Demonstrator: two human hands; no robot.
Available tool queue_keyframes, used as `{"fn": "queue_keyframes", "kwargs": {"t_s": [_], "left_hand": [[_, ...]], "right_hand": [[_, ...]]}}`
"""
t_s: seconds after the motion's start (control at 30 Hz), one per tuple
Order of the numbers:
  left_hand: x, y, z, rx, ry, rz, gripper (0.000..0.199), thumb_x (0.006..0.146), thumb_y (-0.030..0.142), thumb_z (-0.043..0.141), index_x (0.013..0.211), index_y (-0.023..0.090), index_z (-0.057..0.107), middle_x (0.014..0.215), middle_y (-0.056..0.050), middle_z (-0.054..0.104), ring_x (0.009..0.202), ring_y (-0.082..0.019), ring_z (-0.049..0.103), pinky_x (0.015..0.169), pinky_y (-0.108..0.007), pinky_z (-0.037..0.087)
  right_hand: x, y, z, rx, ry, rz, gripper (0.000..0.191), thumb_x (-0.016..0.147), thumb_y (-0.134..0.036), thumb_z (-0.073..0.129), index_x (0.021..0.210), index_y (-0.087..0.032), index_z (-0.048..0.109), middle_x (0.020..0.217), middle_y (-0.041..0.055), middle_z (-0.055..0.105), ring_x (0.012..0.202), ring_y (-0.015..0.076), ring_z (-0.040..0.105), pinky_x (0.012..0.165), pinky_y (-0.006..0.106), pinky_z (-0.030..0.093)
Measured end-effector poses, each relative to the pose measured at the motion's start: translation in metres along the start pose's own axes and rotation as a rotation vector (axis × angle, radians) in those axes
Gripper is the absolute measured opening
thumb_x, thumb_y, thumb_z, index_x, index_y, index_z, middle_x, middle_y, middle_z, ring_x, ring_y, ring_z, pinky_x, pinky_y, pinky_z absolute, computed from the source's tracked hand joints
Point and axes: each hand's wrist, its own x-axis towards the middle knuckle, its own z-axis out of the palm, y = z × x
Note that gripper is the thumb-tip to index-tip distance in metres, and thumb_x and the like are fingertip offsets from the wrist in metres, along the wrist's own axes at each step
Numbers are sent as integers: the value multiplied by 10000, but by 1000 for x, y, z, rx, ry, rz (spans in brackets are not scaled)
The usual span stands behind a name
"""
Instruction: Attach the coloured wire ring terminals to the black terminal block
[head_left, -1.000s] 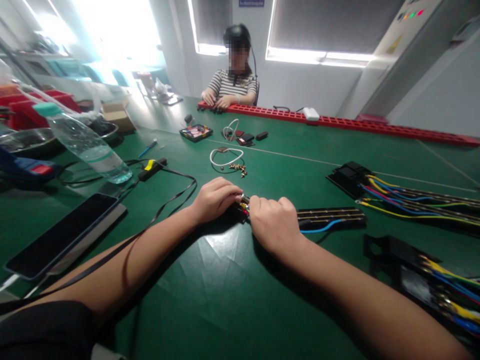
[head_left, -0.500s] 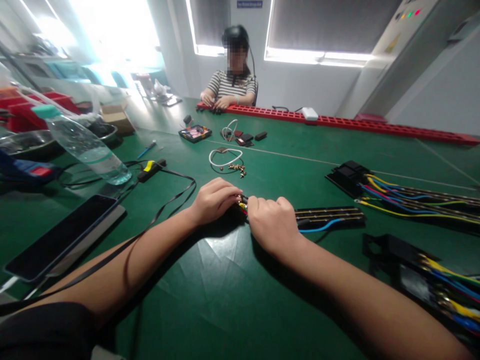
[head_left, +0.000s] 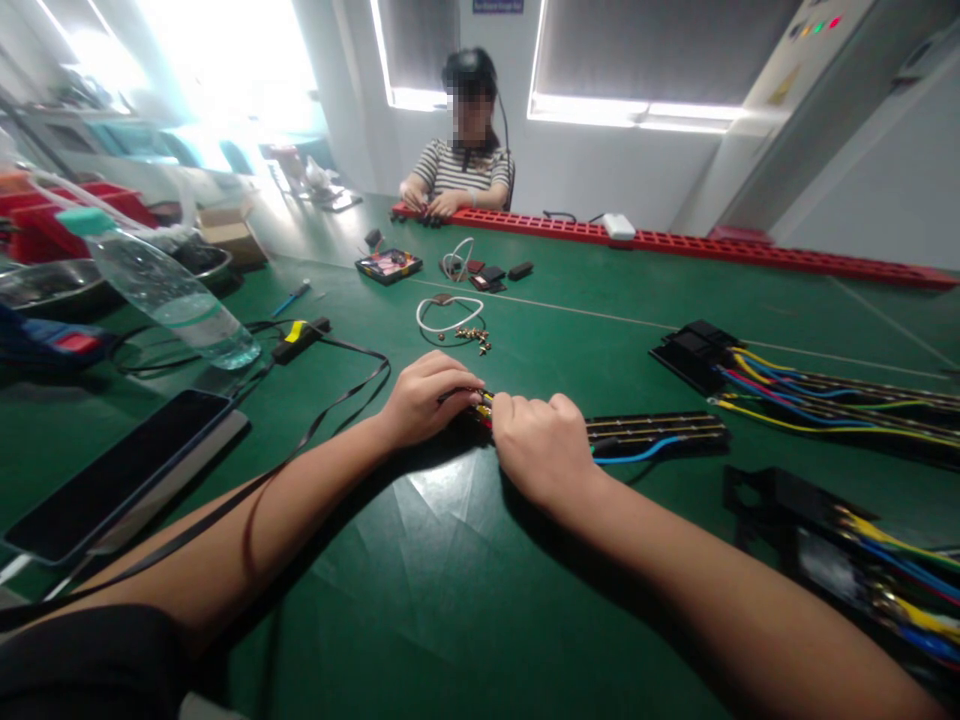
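A long black strip (head_left: 652, 430) with brass rails and a blue wire along its near side lies on the green table. Its left part passes beneath both my hands. My left hand (head_left: 429, 400) is closed over the left end, fingers bent and thumb tucked under. Beside it, my right hand (head_left: 540, 440) is curled in a fist around the strip, knuckles up, with its fingertips hidden. Yellow and red wire ends and a dark edge show in the narrow gap between the hands. Small brass screws (head_left: 472, 336) lie scattered just beyond my left hand, near a white cable loop (head_left: 450, 315).
More wired black strips (head_left: 840, 390) lie at the right, with another black housing (head_left: 795, 510) nearer. To the left are a phone (head_left: 120, 470), a water bottle (head_left: 180, 300) and a black cord (head_left: 337, 400). Across the table, a person (head_left: 465, 170) works at a red slotted rail (head_left: 712, 242).
Both hands have stayed on the strip, with only a slight shift of the left fingers and right fist. The whole view has drifted a few pixels.
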Motion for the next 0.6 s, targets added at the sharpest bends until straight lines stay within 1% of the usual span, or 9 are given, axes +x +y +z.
{"fn": "queue_keyframes", "kwargs": {"t_s": [0.27, 0.6], "left_hand": [[-1, -1, 0, -37, -27, -15, 117, 896, 207, 697, 1010, 182, 706, 887, -54, 693, 815, -161, 616, 765, -305, 508], [1, -2, 0, -45, -35, -18, 114, 904, 239, 693, 1002, 187, 721, 864, -53, 695, 801, -161, 617, 752, -308, 506]], "right_hand": [[1, 0, 0, 8, -13, 13, 241, 989, -106, 367, 865, -138, 571, 758, 81, 677, 669, 210, 648, 628, 329, 185], [0, 1, 1, -2, 12, 9, 222, 980, -105, 384, 859, -140, 567, 745, 79, 671, 656, 208, 647, 622, 337, 170]]}}
